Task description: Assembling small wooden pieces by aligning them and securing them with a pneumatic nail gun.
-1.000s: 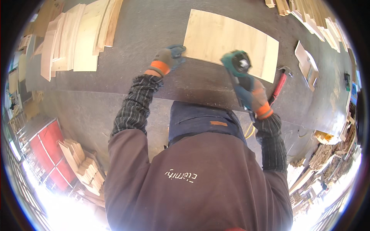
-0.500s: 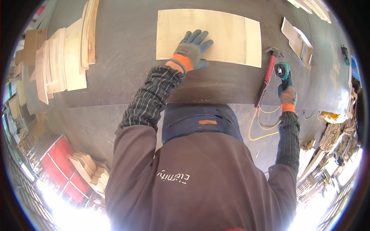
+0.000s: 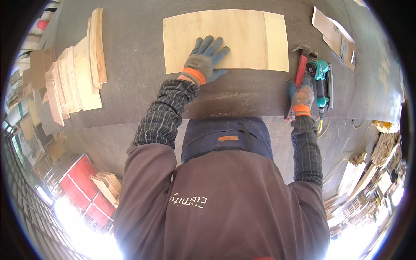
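Observation:
A pale plywood panel (image 3: pixel 242 39), with a second strip or seam at its right end, lies on the dark table. My left hand (image 3: pixel 203 63), in a grey-blue glove with an orange cuff, rests flat on its near edge, fingers spread. At the panel's right, my right hand (image 3: pixel 302 96) is wrapped round the handle of a claw hammer (image 3: pixel 302 69) with a red grip; the hammer's head points away from me. Part of the handle is hidden under the glove. Just right of that hand, a teal and black air nailer (image 3: pixel 320 71) lies on the table, untouched.
Stacked thin boards (image 3: pixel 80 73) stand at the table's left. Bent pale offcuts (image 3: pixel 336 37) lie at the far right. A yellow air hose (image 3: pixel 320 128) hangs from the nailer over the near edge. Wood scraps (image 3: pixel 377 160) are piled at the right, beyond the table.
My right hand has let go of the nailer, which now lies beside the hammer, and has moved left onto the hammer's handle. My left hand stays on the panel.

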`<act>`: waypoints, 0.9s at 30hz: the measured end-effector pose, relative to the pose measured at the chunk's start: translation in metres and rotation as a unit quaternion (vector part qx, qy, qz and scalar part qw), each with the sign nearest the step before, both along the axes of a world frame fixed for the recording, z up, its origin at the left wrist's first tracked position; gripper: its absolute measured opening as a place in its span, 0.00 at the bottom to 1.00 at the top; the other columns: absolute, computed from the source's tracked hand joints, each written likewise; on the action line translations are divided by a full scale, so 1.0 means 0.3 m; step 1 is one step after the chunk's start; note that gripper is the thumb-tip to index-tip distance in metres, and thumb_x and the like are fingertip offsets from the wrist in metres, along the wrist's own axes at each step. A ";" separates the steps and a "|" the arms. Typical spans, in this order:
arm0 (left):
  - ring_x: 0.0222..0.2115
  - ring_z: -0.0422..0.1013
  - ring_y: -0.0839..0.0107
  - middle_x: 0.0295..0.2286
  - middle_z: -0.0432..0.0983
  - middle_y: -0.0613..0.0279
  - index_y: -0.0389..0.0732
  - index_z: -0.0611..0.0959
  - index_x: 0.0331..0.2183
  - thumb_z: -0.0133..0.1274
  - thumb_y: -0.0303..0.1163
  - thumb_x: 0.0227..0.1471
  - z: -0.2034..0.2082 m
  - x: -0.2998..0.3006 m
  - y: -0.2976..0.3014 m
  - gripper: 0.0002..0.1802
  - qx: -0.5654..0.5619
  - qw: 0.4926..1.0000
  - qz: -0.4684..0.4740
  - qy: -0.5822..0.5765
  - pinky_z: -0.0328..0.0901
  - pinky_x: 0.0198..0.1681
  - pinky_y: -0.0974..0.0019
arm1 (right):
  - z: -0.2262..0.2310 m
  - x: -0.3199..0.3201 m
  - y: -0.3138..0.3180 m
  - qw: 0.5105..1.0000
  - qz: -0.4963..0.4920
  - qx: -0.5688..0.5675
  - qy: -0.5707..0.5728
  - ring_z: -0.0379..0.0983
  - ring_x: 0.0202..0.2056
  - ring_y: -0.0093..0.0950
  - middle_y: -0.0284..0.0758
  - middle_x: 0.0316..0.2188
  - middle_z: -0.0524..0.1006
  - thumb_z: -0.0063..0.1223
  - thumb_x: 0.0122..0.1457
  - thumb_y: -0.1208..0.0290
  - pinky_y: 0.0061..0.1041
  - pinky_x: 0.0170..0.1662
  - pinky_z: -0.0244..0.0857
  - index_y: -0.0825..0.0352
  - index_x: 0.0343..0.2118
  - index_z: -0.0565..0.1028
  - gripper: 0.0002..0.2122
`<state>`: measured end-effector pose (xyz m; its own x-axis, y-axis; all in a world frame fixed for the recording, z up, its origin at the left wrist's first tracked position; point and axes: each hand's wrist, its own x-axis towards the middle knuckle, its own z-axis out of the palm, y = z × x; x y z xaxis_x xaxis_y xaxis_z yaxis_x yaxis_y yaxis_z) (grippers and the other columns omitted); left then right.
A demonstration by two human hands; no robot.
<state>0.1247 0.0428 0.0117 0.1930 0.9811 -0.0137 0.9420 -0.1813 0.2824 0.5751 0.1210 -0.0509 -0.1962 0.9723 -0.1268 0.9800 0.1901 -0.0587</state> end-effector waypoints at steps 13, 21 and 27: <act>0.71 0.52 0.49 0.70 0.58 0.59 0.58 0.76 0.64 0.68 0.57 0.49 0.009 -0.019 -0.003 0.44 0.003 1.000 0.003 -0.004 0.46 0.76 0.42 | 0.449 -0.151 -0.128 0.873 -0.138 -0.210 0.418 0.74 0.22 0.26 0.34 0.26 0.78 0.61 0.63 0.67 0.26 0.24 0.68 0.67 0.45 0.78 0.12; 0.71 0.51 0.50 0.70 0.59 0.60 0.57 0.77 0.63 0.68 0.54 0.50 0.003 -0.022 -0.005 0.41 -0.001 0.999 0.005 -0.038 0.46 0.76 0.43 | 0.348 -0.207 -0.176 0.887 0.302 -0.341 0.075 0.80 0.36 0.52 0.48 0.34 0.83 0.60 0.63 0.53 0.47 0.38 0.72 0.64 0.45 0.80 0.18; 0.72 0.51 0.50 0.70 0.58 0.60 0.56 0.78 0.63 0.67 0.55 0.51 -0.007 -0.031 0.011 0.40 -0.002 1.000 0.016 -0.009 0.45 0.76 0.43 | 0.295 -0.315 -0.075 0.880 0.321 -0.350 -0.013 0.78 0.33 0.54 0.51 0.31 0.81 0.54 0.66 0.47 0.49 0.35 0.70 0.65 0.42 0.80 0.21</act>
